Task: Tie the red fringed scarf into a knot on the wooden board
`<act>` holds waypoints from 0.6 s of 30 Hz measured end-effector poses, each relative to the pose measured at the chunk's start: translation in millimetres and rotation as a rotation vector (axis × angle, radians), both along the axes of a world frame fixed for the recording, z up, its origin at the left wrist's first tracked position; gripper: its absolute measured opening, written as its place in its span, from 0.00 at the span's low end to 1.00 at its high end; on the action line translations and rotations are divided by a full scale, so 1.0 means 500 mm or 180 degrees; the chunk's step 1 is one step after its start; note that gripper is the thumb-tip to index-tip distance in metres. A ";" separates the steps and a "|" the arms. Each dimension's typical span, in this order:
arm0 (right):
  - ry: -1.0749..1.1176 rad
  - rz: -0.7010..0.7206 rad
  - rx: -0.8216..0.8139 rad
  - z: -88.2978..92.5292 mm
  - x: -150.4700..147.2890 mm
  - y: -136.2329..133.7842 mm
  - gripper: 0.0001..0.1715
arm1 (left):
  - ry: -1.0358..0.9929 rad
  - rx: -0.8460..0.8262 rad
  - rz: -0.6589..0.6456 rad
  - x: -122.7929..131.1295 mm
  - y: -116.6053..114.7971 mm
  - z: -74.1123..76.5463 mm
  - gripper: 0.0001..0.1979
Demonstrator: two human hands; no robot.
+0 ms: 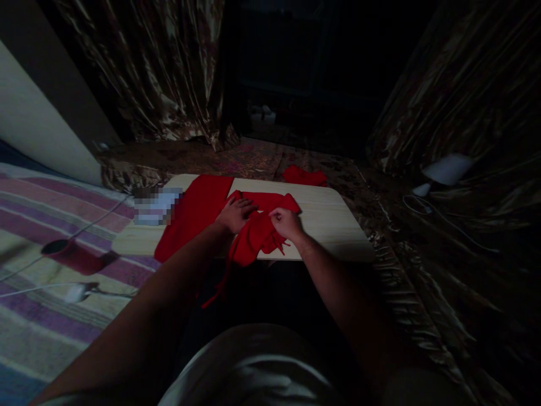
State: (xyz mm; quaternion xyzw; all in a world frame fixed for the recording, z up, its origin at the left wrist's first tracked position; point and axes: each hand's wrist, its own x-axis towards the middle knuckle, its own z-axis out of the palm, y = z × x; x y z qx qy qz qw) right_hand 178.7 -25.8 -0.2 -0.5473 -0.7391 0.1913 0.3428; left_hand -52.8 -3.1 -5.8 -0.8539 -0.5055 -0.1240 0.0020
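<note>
A pale wooden board (333, 225) lies across my lap. On it, a bunched red cloth (253, 239) spreads between my hands, with thin strips hanging past the near edge. My left hand (237, 214) lies with its fingers spread on the cloth's left part. My right hand (286, 222) is closed in a pinch at the cloth's right side; what its fingertips hold is too small to make out. A larger flat red piece (192, 211) lies to the left on the board.
Another red cloth (304, 175) lies beyond the board's far edge. A blurred-out item (156, 206) sits at the board's left. A red cylindrical object (74, 255) and cables rest on the striped bedding (25, 225). A white lamp (448, 169) stands at right.
</note>
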 end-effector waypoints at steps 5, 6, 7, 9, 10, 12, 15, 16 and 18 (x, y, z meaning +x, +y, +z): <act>-0.0371 0.0753 0.0435 0.057 -0.010 -0.033 0.25 | -0.0053 -0.0060 -0.0010 0.003 -0.007 0.007 0.31; -0.0584 0.1145 0.0407 0.070 -0.014 -0.042 0.28 | -0.0058 -0.0065 -0.0013 0.003 -0.007 0.007 0.31; -0.0841 0.1542 0.0357 0.081 -0.020 -0.052 0.31 | -0.0060 -0.0064 -0.0015 0.003 -0.007 0.008 0.30; -0.1432 0.2074 0.0331 0.098 -0.032 -0.069 0.35 | -0.0070 -0.0046 -0.0015 0.002 -0.007 0.007 0.30; -0.1703 0.2145 0.0390 0.102 -0.039 -0.077 0.35 | -0.0079 -0.0037 -0.0019 0.001 -0.006 0.006 0.29; -0.2062 0.2034 0.0579 0.107 -0.053 -0.089 0.32 | -0.0084 -0.0031 -0.0043 0.000 -0.004 0.005 0.29; -0.2153 0.1868 0.0711 0.108 -0.066 -0.096 0.28 | -0.0032 -0.0065 -0.0096 -0.001 -0.002 0.004 0.28; -0.2086 0.1875 0.0698 0.109 -0.066 -0.096 0.29 | -0.0023 -0.0074 -0.0106 -0.002 -0.001 0.004 0.29; -0.1820 0.1899 0.0649 0.112 -0.061 -0.088 0.32 | -0.0047 -0.0078 -0.0109 -0.002 0.000 0.002 0.29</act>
